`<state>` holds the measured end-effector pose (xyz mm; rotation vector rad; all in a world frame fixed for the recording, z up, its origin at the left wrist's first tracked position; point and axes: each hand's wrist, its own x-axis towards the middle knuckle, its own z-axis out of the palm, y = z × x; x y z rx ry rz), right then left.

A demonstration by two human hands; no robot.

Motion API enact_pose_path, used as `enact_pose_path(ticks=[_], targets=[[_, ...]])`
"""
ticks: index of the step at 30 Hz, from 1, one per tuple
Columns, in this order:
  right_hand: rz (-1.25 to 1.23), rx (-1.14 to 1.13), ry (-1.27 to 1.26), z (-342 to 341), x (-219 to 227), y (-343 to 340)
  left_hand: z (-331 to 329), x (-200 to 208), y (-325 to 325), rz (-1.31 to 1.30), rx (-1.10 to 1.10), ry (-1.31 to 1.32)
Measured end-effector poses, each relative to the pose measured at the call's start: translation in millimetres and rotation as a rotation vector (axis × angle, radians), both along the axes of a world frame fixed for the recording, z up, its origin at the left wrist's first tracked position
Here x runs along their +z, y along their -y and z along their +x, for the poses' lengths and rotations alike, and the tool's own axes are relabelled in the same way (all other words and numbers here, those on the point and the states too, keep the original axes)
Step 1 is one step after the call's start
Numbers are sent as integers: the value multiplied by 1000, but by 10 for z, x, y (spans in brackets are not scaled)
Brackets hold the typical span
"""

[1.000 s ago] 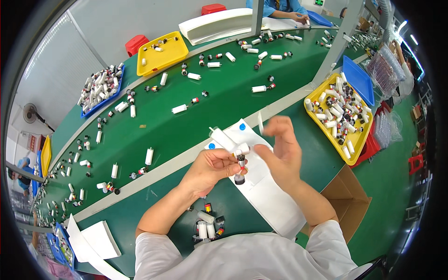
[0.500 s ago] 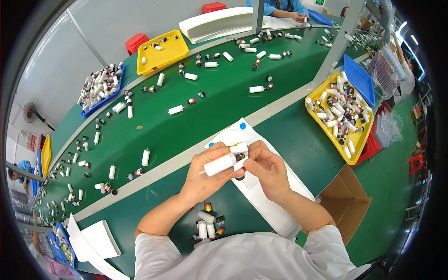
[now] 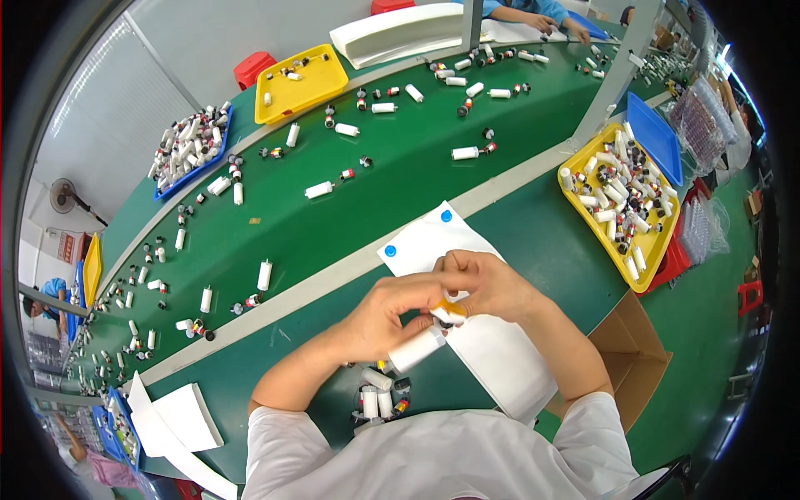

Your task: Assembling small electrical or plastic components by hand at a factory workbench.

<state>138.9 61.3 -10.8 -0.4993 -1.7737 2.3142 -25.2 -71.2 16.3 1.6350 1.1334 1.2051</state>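
– Compared with a moment ago, the white cylinder [image 3: 417, 350] is lower, nearer to the person's body. Where is it exactly?

– Above the worktop [image 3: 568, 260], toward its near edge, and tilted. The left hand [image 3: 367, 321] has thumb and fingers clamped on it, perhaps so that it stays steady beside the small white-and-orange piece [image 3: 450, 313].

– And the right hand [image 3: 493, 287]?

– Its fingers are bent close to that piece. Whether they grip it, I cannot tell; knuckles hide the contact.

– Why these blue dots [image 3: 447, 216] on the paper sheet [image 3: 504, 367]?

– They sit at its far corners, maybe to fix it.

– What stands in the way?

– Loose parts [image 3: 370, 402] crowd the worktop's near edge, just below the cylinder. A full yellow tray [image 3: 610, 243] occupies the far right corner; a cardboard box [image 3: 633, 354] is beside the right edge.
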Motion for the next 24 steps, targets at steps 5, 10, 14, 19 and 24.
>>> enact_pose_path(ticks=[5,10,14,19,24], targets=[[775,-238,197,-9,-411,-97,-425,-20,-276,89,602,-360],[1231,-256,-59,-69,-733,-59,-1364,-240,-437,-148,988,-1293],[1452,-97,-117,-68,-685,161,-1616,-471,-500,-255,911,-1474],[1379,-11,115,-132,-486,298,-1873,-916,-541,-267,896,-1239],[1485,-74,66,-100,-399,505,-1352,-547,-406,40,889,-1162]])
